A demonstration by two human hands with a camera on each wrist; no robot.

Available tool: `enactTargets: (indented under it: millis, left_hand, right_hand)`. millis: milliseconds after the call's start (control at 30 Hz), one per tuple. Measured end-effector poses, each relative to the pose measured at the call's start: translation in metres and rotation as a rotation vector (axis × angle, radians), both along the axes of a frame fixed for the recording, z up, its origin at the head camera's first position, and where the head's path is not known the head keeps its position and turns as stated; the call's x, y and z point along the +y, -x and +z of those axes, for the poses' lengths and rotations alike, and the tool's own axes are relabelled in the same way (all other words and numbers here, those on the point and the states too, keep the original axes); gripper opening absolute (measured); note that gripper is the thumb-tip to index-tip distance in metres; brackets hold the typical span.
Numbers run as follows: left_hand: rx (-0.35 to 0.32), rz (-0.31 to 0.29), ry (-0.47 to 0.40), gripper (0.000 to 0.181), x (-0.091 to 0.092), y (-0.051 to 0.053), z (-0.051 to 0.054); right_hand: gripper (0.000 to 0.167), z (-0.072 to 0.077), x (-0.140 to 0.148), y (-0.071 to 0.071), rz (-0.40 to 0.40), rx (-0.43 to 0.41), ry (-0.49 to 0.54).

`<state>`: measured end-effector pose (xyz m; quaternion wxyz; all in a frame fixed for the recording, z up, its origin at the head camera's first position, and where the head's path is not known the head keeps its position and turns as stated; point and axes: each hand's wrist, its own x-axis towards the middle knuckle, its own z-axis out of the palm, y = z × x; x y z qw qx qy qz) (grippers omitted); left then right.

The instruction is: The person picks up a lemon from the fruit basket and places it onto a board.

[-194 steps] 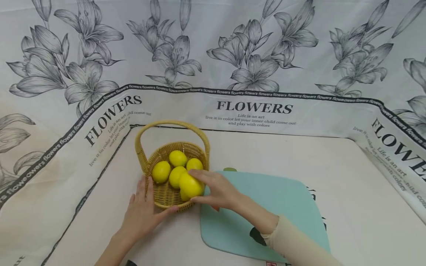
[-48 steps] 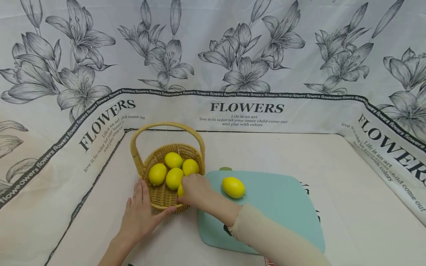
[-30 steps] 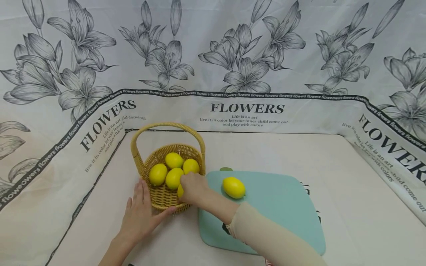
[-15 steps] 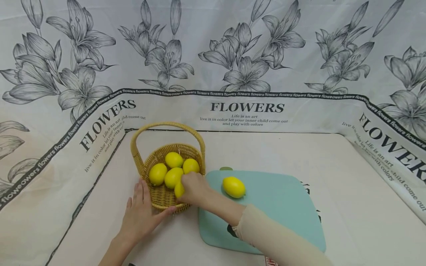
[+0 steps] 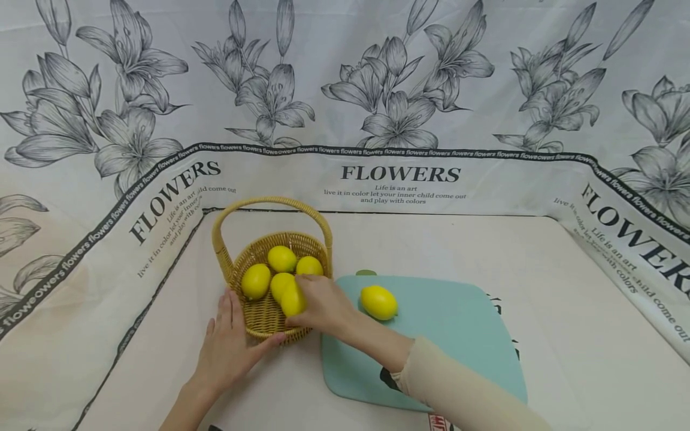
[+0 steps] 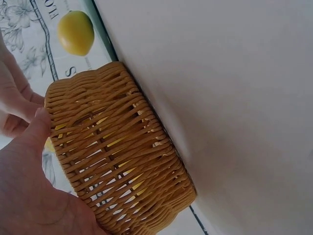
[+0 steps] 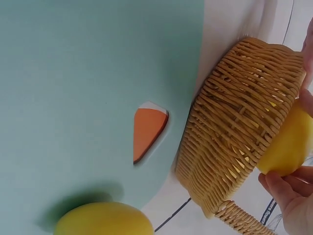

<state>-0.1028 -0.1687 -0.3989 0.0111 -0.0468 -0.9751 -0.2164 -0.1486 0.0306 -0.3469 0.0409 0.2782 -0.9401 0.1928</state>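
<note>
A wicker basket (image 5: 264,323) with a tall handle holds several yellow lemons (image 5: 256,282). My right hand (image 5: 326,304) grips one lemon (image 5: 293,299) at the basket's right side, its fingers and thumb around it; the right wrist view shows this lemon (image 7: 288,142) at the rim. My left hand (image 5: 223,353) rests against the basket's left and near side with fingers extended and thumb at the rim. In the left wrist view the thumb of that hand (image 6: 39,186) touches the basket wall (image 6: 117,147). Another lemon (image 5: 379,302) lies on the light blue board (image 5: 453,341).
The board lies right of the basket, under my right forearm. An orange and white shape (image 7: 149,131) shows on it in the right wrist view. Flower-printed cloth (image 5: 404,108) stands behind the white table surface (image 5: 566,299). A red-and-white marking (image 5: 438,422) shows at the near edge.
Earlier a lemon was brought out of the basket onto the board. Since half a second ago, my right hand has lifted slightly with another lemon, now more visible. My left hand has stayed in place.
</note>
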Motion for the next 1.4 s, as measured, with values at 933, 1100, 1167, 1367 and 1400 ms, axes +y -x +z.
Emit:
enactTargets:
  millis: [933,1100,1167,1367,1400]
  left_hand:
    - [-0.020,-0.023,-0.034,0.124,-0.001,-0.002,0.004]
    - [-0.034,-0.028,-0.051,0.126,-0.001,-0.001,0.004]
    - [-0.043,-0.030,-0.060,0.126,-0.001,-0.001,0.005]
    - [-0.066,-0.027,-0.067,0.126,-0.001,-0.001,0.006]
    - [-0.069,-0.027,-0.066,0.126,-0.001,-0.001,0.006]
  right_hand:
    - [0.073,0.007,0.098,-0.032,-0.122,0.163,0.353]
    - [0.072,0.003,0.124,-0.033,-0.163,0.202,0.357]
    - [0.072,0.000,0.135,-0.034,-0.176,0.224,0.357]
    - [0.074,-0.011,0.168,-0.037,-0.211,0.272,0.348]
    - [0.074,-0.013,0.172,-0.038,-0.222,0.269,0.342]
